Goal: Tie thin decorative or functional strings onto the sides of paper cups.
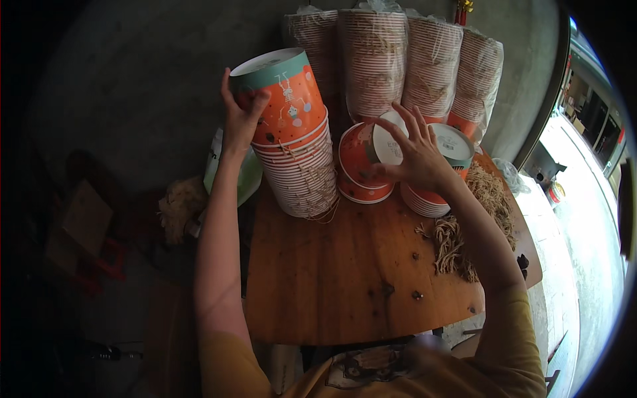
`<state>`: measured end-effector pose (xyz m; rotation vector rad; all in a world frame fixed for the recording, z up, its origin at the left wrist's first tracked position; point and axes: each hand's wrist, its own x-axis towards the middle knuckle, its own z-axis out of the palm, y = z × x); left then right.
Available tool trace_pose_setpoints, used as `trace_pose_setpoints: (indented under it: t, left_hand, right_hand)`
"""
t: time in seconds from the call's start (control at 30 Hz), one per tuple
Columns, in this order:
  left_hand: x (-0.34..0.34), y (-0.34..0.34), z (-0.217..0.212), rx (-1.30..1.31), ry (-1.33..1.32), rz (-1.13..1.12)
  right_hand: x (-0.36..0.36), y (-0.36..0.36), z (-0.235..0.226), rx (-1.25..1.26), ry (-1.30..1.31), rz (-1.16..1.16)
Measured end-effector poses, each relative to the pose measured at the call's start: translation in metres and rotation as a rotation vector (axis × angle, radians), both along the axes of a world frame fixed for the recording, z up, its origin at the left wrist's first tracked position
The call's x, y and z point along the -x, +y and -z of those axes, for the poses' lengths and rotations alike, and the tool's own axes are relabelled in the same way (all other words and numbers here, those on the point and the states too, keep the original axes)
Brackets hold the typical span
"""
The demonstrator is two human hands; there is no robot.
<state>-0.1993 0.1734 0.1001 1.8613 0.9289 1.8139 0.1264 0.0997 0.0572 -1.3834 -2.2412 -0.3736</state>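
Note:
My left hand (240, 114) grips the top of a tall stack of orange and teal paper bowls (292, 139) that stands upside down on the wooden table (345, 278). My right hand (417, 154) rests with spread fingers on an orange paper bowl (361, 162) tilted on its side, pressing it against a short stack of bowls (441, 192) to the right. Strands of tan twine hang over the tall stack.
Several plastic-wrapped tall stacks of bowls (398, 60) lean against the grey wall behind. A pile of tan twine pieces (478, 219) lies at the table's right edge. A green and white bag (232, 172) sits left of the table.

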Motion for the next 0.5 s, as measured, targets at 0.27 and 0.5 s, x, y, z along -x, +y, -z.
trace_pose_setpoints:
  t: [0.27,0.5]
  left_hand:
    - [-0.008,-0.006,0.014,0.036,0.012,-0.049]
    - [-0.038,-0.050,0.047,-0.138,-0.214,-0.340]
  right_hand:
    - [-0.007,0.028,0.002,0.036,0.186,-0.069]
    - [-0.015,0.017,-0.043,-0.242,0.298,-0.160]
